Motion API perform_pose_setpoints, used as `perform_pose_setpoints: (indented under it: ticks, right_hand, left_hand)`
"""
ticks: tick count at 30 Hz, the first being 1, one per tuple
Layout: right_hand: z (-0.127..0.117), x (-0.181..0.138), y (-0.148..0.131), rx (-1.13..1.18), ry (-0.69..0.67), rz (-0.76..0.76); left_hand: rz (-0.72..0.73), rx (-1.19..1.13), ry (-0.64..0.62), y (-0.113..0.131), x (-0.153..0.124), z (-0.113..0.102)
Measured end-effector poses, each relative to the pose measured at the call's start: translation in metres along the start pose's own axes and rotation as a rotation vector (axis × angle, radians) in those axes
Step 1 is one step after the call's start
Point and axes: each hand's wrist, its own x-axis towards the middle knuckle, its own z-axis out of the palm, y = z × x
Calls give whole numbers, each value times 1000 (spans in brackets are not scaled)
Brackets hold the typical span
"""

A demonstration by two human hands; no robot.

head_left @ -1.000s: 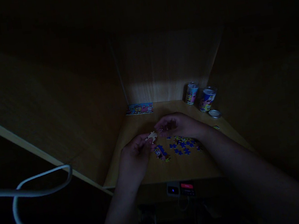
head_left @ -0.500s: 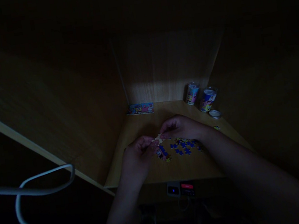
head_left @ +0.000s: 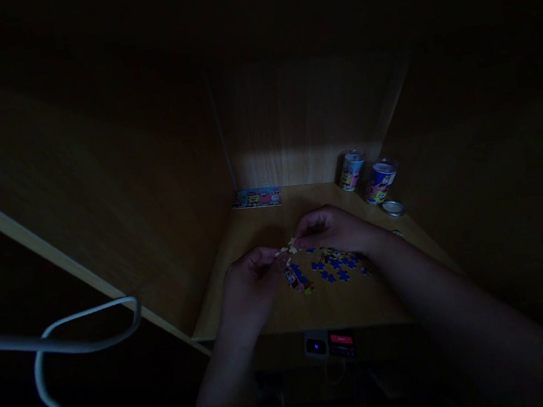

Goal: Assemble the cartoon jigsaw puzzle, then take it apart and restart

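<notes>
In dim light my left hand (head_left: 249, 281) and my right hand (head_left: 333, 230) meet above a small wooden desk (head_left: 255, 229). Both pinch pale jigsaw pieces (head_left: 288, 249) between their fingertips, held close together just above the desk. Under and to the right of the hands lie several loose blue puzzle pieces (head_left: 334, 267) and a small joined cluster (head_left: 296, 279) with colourful print.
A colourful printed card (head_left: 256, 198) lies at the back left of the desk. Two cartoon-printed tins (head_left: 350, 170) (head_left: 378, 182) stand at the back right, with a round lid (head_left: 394, 208) beside them. Wooden walls enclose the desk. A white cable (head_left: 53, 342) hangs at the left.
My right hand has come in to meet the left, and both now pinch the pale pieces together. The hands drifted slightly right.
</notes>
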Motion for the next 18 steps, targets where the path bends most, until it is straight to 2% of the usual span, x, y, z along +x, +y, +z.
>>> perform_pose_setpoints:
  ticks: [3, 7, 11, 15, 18]
  right_hand:
    - [-16, 0, 11, -371, 355, -55]
    - [-48, -8, 25, -548, 456, -40]
    - [-64, -18, 29, -643, 360, -29]
    - [-64, -21, 26, -662, 146, -13]
    - [-63, -22, 24, -665, 48, -2]
  left_hand:
    - [-5, 5, 35, -4, 0, 0]
    - [8, 5, 31, -6, 0, 1]
    - [24, 4, 27, -9, 1, 1]
    - [15, -2, 27, -9, 1, 1]
    - [3, 7, 25, -6, 1, 1]
